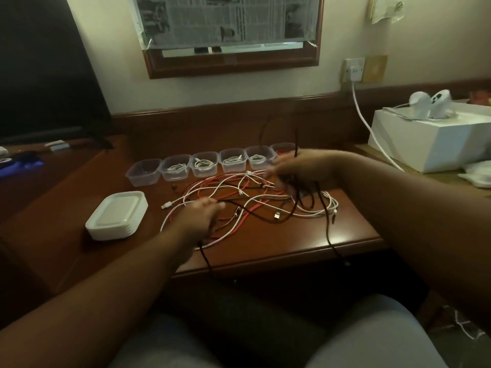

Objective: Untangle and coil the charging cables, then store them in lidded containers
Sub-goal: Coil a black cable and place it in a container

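A tangle of white, red and black charging cables (pixel 247 197) lies on the brown table (pixel 305 235). My left hand (pixel 202 217) pinches a black cable (pixel 206 254) that runs off the table's front edge. Over the right side of the tangle my right hand (pixel 297 170) is raised and grips several loops of black cable, which hang below it and rise above it. Behind the tangle stands a row of clear plastic containers (pixel 204 163). The leftmost container (pixel 143 172) holds nothing, and several others hold coiled white cables. A stack of white lids (pixel 117 216) sits at the left.
A white box (pixel 425 142) carrying white controllers stands at the right, and a white cord (pixel 372 134) runs to it from a wall socket. A dark screen (pixel 39 75) stands at the back left. My knees are below the table's front edge.
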Action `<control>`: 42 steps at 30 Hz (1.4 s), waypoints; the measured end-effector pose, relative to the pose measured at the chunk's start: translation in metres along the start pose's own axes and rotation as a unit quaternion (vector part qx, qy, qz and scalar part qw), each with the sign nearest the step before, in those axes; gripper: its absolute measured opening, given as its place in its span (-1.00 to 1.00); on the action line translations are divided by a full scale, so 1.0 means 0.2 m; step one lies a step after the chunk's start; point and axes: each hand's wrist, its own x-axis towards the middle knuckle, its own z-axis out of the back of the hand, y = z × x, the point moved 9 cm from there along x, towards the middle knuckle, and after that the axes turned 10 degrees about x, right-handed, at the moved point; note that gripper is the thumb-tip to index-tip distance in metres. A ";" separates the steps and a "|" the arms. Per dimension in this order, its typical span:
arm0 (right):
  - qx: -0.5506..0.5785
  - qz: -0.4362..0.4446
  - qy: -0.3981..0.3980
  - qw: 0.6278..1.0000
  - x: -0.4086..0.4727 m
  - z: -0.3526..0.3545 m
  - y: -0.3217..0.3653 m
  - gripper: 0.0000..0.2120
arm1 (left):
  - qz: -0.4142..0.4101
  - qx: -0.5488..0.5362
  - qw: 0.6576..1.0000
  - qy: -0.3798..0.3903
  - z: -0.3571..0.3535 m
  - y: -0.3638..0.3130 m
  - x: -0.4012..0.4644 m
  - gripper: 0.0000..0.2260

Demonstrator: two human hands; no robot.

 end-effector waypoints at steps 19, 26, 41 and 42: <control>-0.360 0.014 -0.082 0.929 -0.01 -0.04 -0.03 -0.51 | -0.044 -0.355 0.933 0.032 0.24 -0.47 -0.12 -0.79; -0.079 0.166 0.059 0.981 -0.16 -0.44 0.22 -0.68 | -0.007 -0.519 0.855 0.019 0.14 -0.55 -0.07 -0.81; 0.480 0.120 0.188 0.849 -0.20 -0.49 0.50 -0.63 | -0.185 -0.119 0.975 0.007 0.08 -0.42 -0.04 -0.71; 0.501 0.125 0.190 0.835 -0.22 -0.48 0.54 -0.67 | -0.198 -0.088 0.976 0.018 0.05 -0.42 -0.05 -0.67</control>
